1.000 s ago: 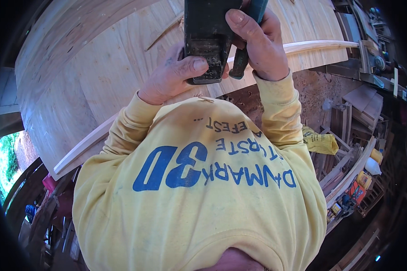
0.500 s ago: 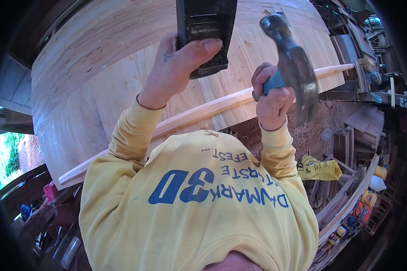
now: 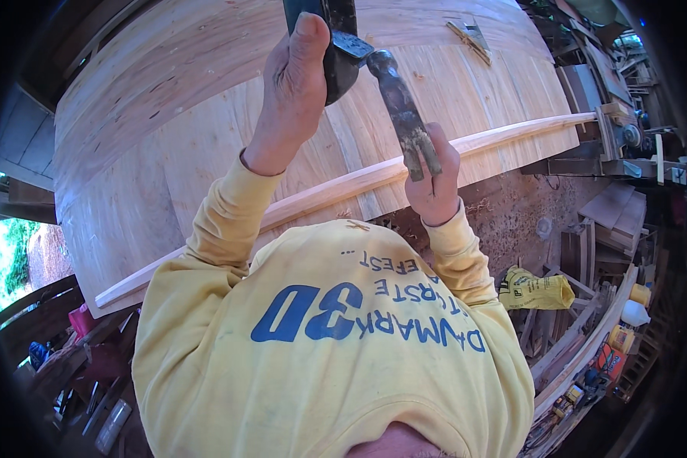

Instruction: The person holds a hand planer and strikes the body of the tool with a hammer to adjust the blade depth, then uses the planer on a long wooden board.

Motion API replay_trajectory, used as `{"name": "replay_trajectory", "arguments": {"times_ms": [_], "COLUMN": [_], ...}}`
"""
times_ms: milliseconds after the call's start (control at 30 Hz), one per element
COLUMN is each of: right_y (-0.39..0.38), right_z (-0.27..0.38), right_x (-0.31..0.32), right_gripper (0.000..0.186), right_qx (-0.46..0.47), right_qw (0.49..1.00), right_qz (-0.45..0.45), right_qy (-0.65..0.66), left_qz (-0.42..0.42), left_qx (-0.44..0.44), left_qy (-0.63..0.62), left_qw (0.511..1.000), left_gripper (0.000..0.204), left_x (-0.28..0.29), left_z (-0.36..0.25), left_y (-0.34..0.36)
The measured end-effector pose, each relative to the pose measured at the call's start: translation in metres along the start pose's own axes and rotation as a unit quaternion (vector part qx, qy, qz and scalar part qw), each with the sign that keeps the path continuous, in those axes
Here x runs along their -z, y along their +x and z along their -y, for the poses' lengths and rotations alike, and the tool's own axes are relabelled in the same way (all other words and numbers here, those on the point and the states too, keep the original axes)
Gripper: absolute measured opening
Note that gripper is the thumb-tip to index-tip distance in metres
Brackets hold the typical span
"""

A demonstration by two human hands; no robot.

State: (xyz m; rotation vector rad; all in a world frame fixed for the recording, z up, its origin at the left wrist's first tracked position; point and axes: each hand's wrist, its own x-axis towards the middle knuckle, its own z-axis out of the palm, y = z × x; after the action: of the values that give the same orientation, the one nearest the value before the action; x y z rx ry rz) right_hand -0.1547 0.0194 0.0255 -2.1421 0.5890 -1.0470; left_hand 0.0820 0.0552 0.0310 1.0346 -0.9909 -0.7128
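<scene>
My left hand [image 3: 298, 91] grips a dark hand plane [image 3: 341, 76], raised at the top of the view and tilted on its side. A flat metal iron [image 3: 351, 46] sticks out of its body. My right hand [image 3: 441, 172] is closed around a claw hammer [image 3: 404, 114], whose handle is mostly hidden behind the head and fingers. The hammer's striking face is right beside the iron's end; whether they touch I cannot tell. Under both hands, a long pale wood strip [image 3: 320, 197] lies across a broad wooden panel [image 3: 206, 137].
A wooden piece with a metal plate [image 3: 469, 40], perhaps a try square, rests on the far panel. Right of me are a yellow bag [image 3: 538, 290], wood offcuts [image 3: 618, 217] and a shelf of small containers [image 3: 622, 336]. Cluttered items stand at the lower left.
The hammer has swung left and its head now sits against or close to the plane's iron. My left hand has turned the plane and shifted it slightly up and left.
</scene>
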Motion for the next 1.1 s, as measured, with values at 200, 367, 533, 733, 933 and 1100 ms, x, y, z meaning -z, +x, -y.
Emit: {"name": "replay_trajectory", "arguments": {"times_ms": [200,367,533,733,933,1100], "right_y": [0.002,0.009,-0.007,-0.010,-0.004,-0.006], "right_z": [0.023,0.017,-0.001,-0.013,0.001,-0.030], "right_x": [0.005,0.012,0.007,0.003,0.002,-0.002], "right_gripper": [0.054,0.050,0.043,0.035,0.073,0.045], "right_qx": [0.060,0.114,-0.013,-0.088,-0.036,-0.055], "right_qw": [0.998,0.992,0.999,0.974,0.991,0.990], "right_qz": [-0.022,0.016,0.009,0.012,0.020,0.012], "right_qy": [-0.017,-0.048,-0.035,0.210,0.126,0.130], "left_qz": [-0.108,-0.116,-0.132,-0.021,-0.009,-0.015], "left_qx": [-0.053,-0.024,-0.110,0.055,0.062,0.068], "left_qy": [0.107,0.094,0.097,-0.217,-0.256,-0.255], "left_qw": [0.987,0.989,0.980,0.975,0.965,0.964], "left_gripper": [0.062,0.067,0.065,0.073,0.077,0.079], "left_x": [-0.015,-0.029,-0.015,-0.010,-0.015,-0.018], "left_z": [-0.017,-0.036,-0.007,0.007,-0.004,-0.005], "left_y": [-0.010,-0.016,-0.011,-0.008,-0.016,-0.014]}}
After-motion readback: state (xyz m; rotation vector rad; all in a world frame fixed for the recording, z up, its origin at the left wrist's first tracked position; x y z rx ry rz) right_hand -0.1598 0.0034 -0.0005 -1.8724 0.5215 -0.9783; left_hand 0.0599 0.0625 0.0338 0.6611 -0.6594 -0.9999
